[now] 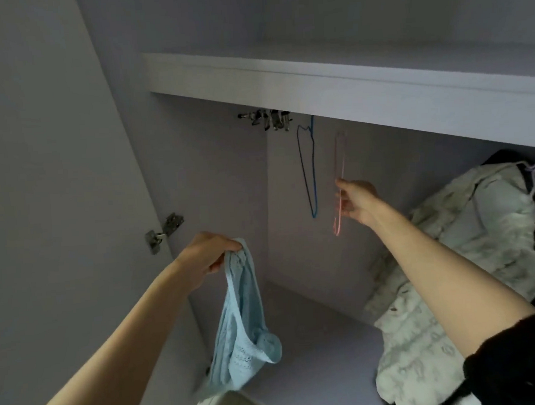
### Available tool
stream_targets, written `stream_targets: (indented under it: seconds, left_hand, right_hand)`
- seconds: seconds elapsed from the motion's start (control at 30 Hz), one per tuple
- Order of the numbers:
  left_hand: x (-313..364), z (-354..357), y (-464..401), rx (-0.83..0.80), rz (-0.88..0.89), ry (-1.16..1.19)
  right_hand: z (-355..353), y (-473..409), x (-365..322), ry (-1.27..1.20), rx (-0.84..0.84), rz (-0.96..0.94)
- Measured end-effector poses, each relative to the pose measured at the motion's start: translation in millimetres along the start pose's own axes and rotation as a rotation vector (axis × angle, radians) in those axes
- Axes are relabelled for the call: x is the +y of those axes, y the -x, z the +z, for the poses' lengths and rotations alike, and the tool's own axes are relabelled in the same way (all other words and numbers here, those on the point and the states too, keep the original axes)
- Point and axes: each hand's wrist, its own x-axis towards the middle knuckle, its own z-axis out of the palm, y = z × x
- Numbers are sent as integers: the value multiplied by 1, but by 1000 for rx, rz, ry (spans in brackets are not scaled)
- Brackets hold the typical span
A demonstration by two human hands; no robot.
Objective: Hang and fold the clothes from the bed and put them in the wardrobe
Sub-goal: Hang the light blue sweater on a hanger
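I face into an open white wardrobe. My left hand grips the top of a light blue knitted garment, which hangs down limp in front of the wardrobe's left side. My right hand reaches inside and pinches a thin pink wire hanger that hangs under the shelf. An empty blue wire hanger hangs just left of the pink one.
A pale padded coat hangs at the right with dark clothing behind it. Metal clips cluster under the shelf at the left. A door hinge sits on the left wall. The wardrobe floor lies below.
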Motion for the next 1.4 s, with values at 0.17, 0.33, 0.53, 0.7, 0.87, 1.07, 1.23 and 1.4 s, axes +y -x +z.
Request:
stream_targets:
  seconds: [0.17, 0.33, 0.53, 0.7, 0.87, 1.07, 1.23, 1.4]
  left_hand:
    - [0, -8, -4, -33, 21, -17]
    - [3, -15, -6, -61, 33, -10]
    - [4, -17, -11, -63, 24, -13]
    - [3, -17, -12, -89, 8, -16]
    - [1, -22, -11, -108, 25, -4]
    - [0, -27, -5, -117, 37, -60]
    - [1, -39, -7, -62, 13, -26]
    - [-6, -42, -10, -14, 1, -14]
  right_hand:
    - [6, -3, -18, -127, -50, 51]
    - [11, -4, -28, -304, 4, 65]
    - [8, -8, -30, 44, 230, -49]
    - [15, -8, -20, 838, 513, -262]
    - [48, -6, -14, 1101, 247, -743]
    - [85, -30, -29, 122, 50, 9]
    - [95, -39, -39, -31, 172, -57]
    - [95, -24, -15, -119, 210, -163]
